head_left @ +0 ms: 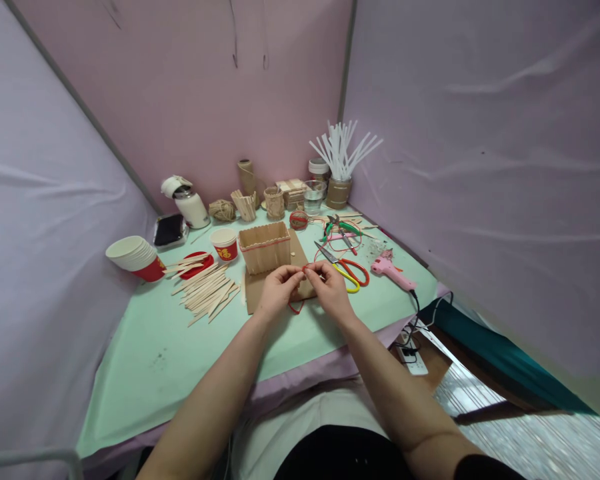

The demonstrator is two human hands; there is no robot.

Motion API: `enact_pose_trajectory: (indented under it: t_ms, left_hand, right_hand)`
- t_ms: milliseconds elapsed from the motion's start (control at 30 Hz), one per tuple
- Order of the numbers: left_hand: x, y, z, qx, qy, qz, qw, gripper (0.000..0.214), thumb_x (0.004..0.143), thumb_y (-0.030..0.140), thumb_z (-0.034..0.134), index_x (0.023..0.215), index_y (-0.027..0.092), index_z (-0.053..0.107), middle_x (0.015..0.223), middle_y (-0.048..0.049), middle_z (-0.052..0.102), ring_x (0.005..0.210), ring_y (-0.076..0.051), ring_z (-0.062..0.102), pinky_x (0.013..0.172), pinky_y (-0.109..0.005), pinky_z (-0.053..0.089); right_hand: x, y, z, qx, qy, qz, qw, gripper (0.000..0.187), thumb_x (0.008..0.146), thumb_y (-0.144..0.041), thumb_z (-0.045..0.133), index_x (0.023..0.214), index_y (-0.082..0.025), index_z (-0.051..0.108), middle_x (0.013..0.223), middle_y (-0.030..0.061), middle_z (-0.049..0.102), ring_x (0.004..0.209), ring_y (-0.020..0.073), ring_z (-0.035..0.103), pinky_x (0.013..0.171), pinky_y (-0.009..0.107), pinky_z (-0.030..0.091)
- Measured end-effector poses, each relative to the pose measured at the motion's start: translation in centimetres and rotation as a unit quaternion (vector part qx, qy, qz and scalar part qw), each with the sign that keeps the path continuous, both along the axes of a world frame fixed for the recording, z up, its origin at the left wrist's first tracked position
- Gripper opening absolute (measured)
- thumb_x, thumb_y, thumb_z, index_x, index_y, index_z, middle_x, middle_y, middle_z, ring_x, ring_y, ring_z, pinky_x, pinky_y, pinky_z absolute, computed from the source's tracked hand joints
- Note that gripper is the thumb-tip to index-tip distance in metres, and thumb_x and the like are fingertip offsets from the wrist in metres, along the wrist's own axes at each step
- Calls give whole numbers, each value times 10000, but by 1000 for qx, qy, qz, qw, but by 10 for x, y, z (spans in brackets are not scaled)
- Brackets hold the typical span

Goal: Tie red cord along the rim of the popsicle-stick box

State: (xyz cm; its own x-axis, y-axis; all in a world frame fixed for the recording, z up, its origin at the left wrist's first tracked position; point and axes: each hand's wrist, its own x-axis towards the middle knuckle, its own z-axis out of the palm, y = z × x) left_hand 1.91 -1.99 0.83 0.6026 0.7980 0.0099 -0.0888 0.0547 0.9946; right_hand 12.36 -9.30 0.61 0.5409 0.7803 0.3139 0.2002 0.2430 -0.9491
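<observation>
Black, soft cloth (347,453) on the person's torso lies nearest, with two bare forearms reaching past it over a smooth, pale green bench (205,363). Left hand (281,288) and right hand (331,293) meet above its front half, each with thumb and forefinger pinched together on one thin red cord (304,269), part of which hangs below as a narrow bend. Just beyond stands one open, four-sided box of flat wooden sticks (265,257), its rim scalloped by rounded stick ends and a red line running beneath, on one brown cardboard sheet (256,297). One pair of steel scissors (349,270), with one red and one yellow handle loop, lies near the right hand; one pink plastic glue gun (393,272) rests farther right. Leftward are loose, flat wooden sticks (207,295), too overlapped to count, one upright paper cup (225,251) and one tilted nested stack of paper cups (150,268). Behind sit one rough twine ball (223,211) and one cylindrical twine spool (247,175).
</observation>
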Motion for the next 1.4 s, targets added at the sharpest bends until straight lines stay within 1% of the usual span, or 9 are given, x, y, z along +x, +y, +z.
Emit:
enact_pose_trajectory:
  t_ms: [167,367,500,633,767,900,1133,1300,1400]
  left_hand:
    - [0,-3,3,58,35,12,998,258,681,386,650,747,140,614,701,-20,610,566,-86,487,523,-204,369]
    - [0,-4,4,111,43,31,992,212,703,347,623,750,140,626,724,-32,630,701,-135,557,663,-240,421]
    - [-1,-7,7,156,72,47,984,154,724,298,584,725,147,615,697,-17,621,672,-126,542,644,-233,402]
    - [0,-12,10,178,112,28,977,126,731,252,552,665,152,594,639,-3,599,618,-117,511,592,-223,375]
    - [0,-12,11,179,128,37,975,128,727,243,554,646,150,589,626,-2,597,601,-115,505,585,-223,369]
    - [-1,-9,9,170,119,55,977,142,735,272,559,706,143,611,667,-14,617,645,-126,533,616,-230,385]
    - [0,-12,7,189,122,78,971,222,750,346,554,782,142,636,717,-21,627,662,-128,525,620,-235,387]
    - [-1,-12,7,235,141,79,959,183,757,310,552,774,150,639,726,-19,631,666,-126,528,622,-232,387]
    - [-2,-12,9,262,149,73,951,134,754,241,536,709,151,624,700,-13,626,667,-122,535,634,-229,390]
  right_hand:
    - [2,2,0,-45,126,47,990,273,755,-455,551,773,-183,549,635,-22,549,515,96,444,503,228,362]
    - [4,1,4,-35,77,32,996,241,708,-406,607,794,-182,591,760,29,628,702,153,556,645,267,439]
    - [7,0,0,-30,57,4,998,214,717,-397,593,751,-186,595,745,20,607,699,149,540,653,270,428]
    - [9,2,-5,-17,135,-53,989,218,717,-407,581,715,-192,543,624,-31,508,540,100,431,520,232,355]
    - [12,3,-3,-3,200,-25,979,237,702,-405,602,700,-181,526,573,-47,446,485,77,359,473,222,290]
    - [16,0,5,-40,164,22,985,238,695,-399,622,704,-166,572,544,-45,454,493,82,376,481,225,297]
    - [12,-1,2,-32,91,3,995,228,672,-380,656,746,-170,607,720,10,604,686,138,534,647,257,419]
    - [12,-1,0,-40,70,-16,997,201,678,-370,641,674,-172,605,654,-8,581,628,126,498,605,250,383]
    - [9,-1,-2,-37,128,6,991,204,682,-366,634,638,-177,573,537,-40,492,513,95,414,515,238,319]
